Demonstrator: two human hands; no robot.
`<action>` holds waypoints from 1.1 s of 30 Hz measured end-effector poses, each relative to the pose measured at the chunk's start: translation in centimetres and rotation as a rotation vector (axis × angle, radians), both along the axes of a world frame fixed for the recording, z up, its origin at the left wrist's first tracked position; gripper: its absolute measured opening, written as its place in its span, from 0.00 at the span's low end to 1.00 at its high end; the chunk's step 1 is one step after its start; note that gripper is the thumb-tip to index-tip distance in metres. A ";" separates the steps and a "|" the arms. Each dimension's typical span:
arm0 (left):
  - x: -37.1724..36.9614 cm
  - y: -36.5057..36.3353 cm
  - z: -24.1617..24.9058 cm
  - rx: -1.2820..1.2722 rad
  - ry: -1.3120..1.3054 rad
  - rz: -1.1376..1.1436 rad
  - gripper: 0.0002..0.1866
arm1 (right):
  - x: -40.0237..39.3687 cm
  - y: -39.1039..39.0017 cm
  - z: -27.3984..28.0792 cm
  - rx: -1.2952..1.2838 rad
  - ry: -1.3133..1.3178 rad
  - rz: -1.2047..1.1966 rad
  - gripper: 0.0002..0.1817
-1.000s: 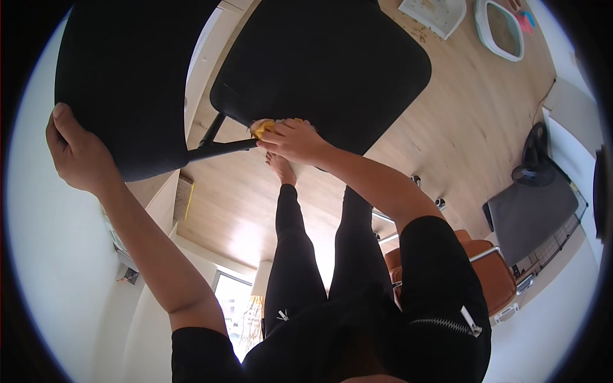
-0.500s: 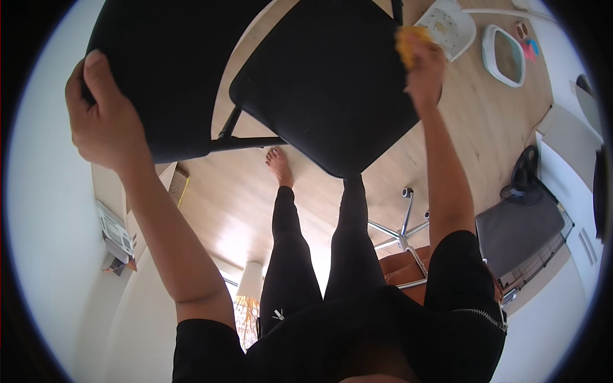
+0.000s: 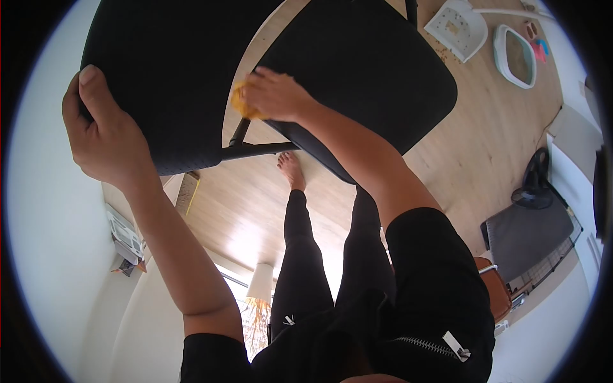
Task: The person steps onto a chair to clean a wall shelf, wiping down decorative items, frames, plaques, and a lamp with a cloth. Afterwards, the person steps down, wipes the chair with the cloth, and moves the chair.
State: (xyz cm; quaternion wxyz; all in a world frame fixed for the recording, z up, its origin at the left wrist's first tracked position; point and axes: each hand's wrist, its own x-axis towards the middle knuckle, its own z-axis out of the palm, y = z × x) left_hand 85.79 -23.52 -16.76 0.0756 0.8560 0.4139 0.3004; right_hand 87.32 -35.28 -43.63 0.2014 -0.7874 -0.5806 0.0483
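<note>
A black chair fills the upper part of the view, its backrest (image 3: 163,70) at the left and its seat (image 3: 377,70) at the centre. My left hand (image 3: 108,124) grips the outer edge of the backrest, thumb on the face and fingers curled behind. At the seat's near-left corner, close to the gap beside the backrest, my right hand (image 3: 274,96) presses on a yellow cloth (image 3: 244,102). Part of the cloth is hidden under the fingers. Below the gap runs a black frame bar (image 3: 258,150).
A white dustpan (image 3: 456,30) with debris and a white-rimmed tray (image 3: 500,54) lie on the floor at the upper right. A black fan (image 3: 533,191) stands by a grey cushion (image 3: 530,239). My bare foot (image 3: 291,170) is below the chair.
My right hand has swept the yellow cloth from the seat's far right side to its near-left corner. My left hand still holds the backrest. The view has shifted slightly.
</note>
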 end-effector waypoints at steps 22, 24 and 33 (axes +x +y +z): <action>0.0 0.5 -0.3 0.092 -0.012 0.030 0.21 | 7.3 -33.3 2.4 -0.163 -0.303 -1.466 0.11; -0.2 1.0 -0.4 0.117 0.019 0.024 0.22 | 8.0 -27.4 4.0 -0.050 -0.337 -1.197 0.17; 0.1 0.2 0.1 0.067 0.041 0.006 0.25 | 4.7 -29.3 -0.1 -0.182 -0.120 -1.581 0.14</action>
